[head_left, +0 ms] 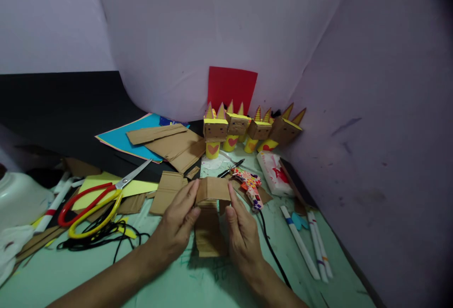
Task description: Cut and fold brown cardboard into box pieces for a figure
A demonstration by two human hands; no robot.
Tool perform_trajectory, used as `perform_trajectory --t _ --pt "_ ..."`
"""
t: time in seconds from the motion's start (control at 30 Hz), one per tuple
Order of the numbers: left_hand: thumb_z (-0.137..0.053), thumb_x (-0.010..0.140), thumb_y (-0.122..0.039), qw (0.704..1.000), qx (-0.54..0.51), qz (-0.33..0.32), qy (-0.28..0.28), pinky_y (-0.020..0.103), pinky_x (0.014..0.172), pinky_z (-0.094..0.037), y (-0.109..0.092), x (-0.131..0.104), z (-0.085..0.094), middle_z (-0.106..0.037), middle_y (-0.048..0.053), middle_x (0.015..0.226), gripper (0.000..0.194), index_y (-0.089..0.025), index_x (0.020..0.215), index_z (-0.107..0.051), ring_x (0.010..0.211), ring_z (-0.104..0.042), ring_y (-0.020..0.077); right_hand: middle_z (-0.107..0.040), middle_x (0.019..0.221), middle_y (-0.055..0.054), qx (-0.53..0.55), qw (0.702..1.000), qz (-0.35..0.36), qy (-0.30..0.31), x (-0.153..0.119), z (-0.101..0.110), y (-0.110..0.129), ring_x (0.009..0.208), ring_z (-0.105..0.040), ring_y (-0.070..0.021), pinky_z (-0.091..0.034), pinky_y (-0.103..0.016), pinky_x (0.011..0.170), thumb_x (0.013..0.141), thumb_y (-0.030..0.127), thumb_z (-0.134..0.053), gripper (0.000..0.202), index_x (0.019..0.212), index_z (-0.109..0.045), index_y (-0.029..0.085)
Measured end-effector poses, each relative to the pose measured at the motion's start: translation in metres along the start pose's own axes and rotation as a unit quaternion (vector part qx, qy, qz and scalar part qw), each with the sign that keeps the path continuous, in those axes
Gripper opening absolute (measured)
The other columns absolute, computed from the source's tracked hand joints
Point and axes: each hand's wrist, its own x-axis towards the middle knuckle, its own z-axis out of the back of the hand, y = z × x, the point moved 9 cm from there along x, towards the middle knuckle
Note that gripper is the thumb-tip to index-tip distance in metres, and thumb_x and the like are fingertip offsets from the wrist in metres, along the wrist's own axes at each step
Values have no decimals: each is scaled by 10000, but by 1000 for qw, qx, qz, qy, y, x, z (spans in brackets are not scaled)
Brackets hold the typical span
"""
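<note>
Between both hands is a folded piece of cardboard (212,187), its creased top raised and a long flap hanging down toward me. My left hand (180,218) grips its left side, thumb and fingers pressed against the edge. On the opposite side my right hand (242,230) pinches the right edge. A colourful patterned glue gun (249,187) lies just beyond my right hand, its black cord running toward me. Past the cardboard rests a black pen (230,168). Flat cardboard scraps (166,192) lie beside my left hand.
Several cardboard-headed figures (215,131) with yellow bodies stand at the back before a red sheet (231,88). Scissors (106,199) and a black cord (102,237) lie left. Blue paper (141,133) is behind. Right are a tissue pack (274,173) and white markers (300,244).
</note>
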Motion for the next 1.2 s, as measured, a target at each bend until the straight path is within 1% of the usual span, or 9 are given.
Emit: perform_trajectory --t 0.2,0.27,0.4,0.47,0.57,0.73,0.97,1.07,1.2 --pt "-348 924 -258 999 -3 -34 0 415 1095 -255 -6 -4 -5 -318 104 1449 516 -193 1422 -229 1337 -267 211 -572 1264 -92 132 986 -105 -8 -3 -3 -9 1178 -512 -234 -388 -416 1005 892 357 -443 352 1173 -581 196" --pt "-355 920 -243 999 -1 -40 6 414 1093 -259 -7 -4 -5 -328 104 1439 513 -197 1418 -242 1333 -274 214 -611 1192 -93 188 973 -136 -22 0 -1 -13 1109 -557 -232 -437 -393 943 876 399 -466 341 1131 -570 199" --pt "-396 895 -201 998 1 -49 28 394 1070 -312 -10 -3 -7 -385 111 1392 506 -190 1393 -309 1297 -336 228 -611 1117 -96 265 955 -129 -20 6 -1 -13 1044 -578 -232 -468 -361 872 809 508 -521 414 1091 -499 207" --pt "-433 865 -163 997 11 -64 40 394 1058 -334 -14 -4 -9 -404 110 1374 523 -196 1378 -339 1278 -361 237 -567 1172 -109 248 959 -135 -14 6 -3 -15 1092 -541 -251 -440 -379 908 747 535 -579 512 1119 -458 205" --pt "-449 826 -107 994 25 -99 48 398 1049 -347 -23 -7 -12 -419 111 1357 558 -205 1367 -357 1265 -373 244 -504 1229 -122 193 966 -174 -2 1 -6 -19 1128 -496 -274 -402 -409 950 676 484 -662 630 1174 -405 193" --pt "-432 821 -77 991 28 -127 35 381 1050 -352 -25 -11 -13 -417 119 1355 574 -199 1375 -339 1263 -380 233 -535 1134 -93 171 964 -204 -15 0 -4 -19 1010 -550 -233 -442 -391 901 771 386 -576 489 1190 -410 197" --pt "-412 853 -108 991 38 -127 29 399 1046 -364 -23 -11 -15 -407 120 1385 556 -195 1393 -312 1273 -379 255 -563 1132 -95 213 952 -217 -22 -3 -6 -18 999 -579 -224 -483 -359 873 772 368 -588 533 1240 -400 194" --pt "-408 851 -104 991 30 -130 27 389 1043 -371 -23 -10 -16 -407 112 1387 562 -197 1396 -305 1274 -380 243 -558 1166 -104 214 952 -215 -26 -4 -5 -18 1031 -575 -227 -490 -347 873 792 382 -569 533 1258 -400 187" --pt "-426 841 -94 991 25 -133 21 374 1040 -376 -23 -9 -15 -413 100 1387 582 -215 1397 -301 1273 -384 232 -519 1257 -115 183 964 -192 -17 -4 -4 -18 1152 -510 -240 -411 -383 982 829 393 -525 534 1299 -388 181"
